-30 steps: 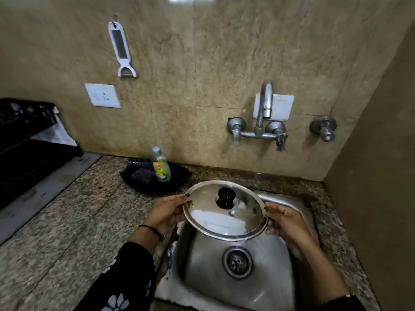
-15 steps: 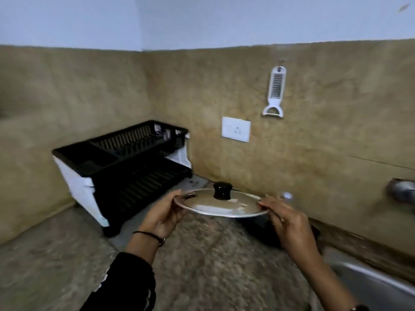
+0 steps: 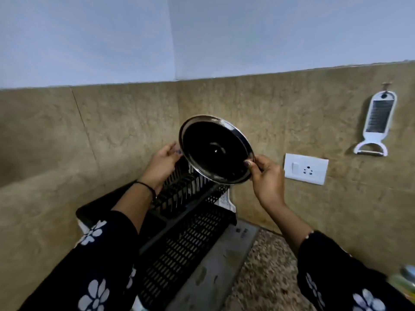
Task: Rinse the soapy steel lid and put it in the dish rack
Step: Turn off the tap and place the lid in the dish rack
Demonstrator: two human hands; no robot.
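Observation:
I hold the round steel lid on edge, its dark underside facing me, just above the upper tier of the black dish rack. My left hand grips the lid's left rim, and my right hand pinches its lower right rim. The lid's knob is hidden on the far side. The rack stands in the counter's corner against the tan tiled wall, with slotted prongs on top and a perforated lower shelf.
A white socket plate and a hanging white peeler-grater are on the wall to the right. A grey drain mat lies under the rack on the speckled granite counter. A green bottle shows at the right edge.
My view swung left from the sink to the rack. Both hands carried the lid from over the sink to above the rack and tipped it from flat to upright.

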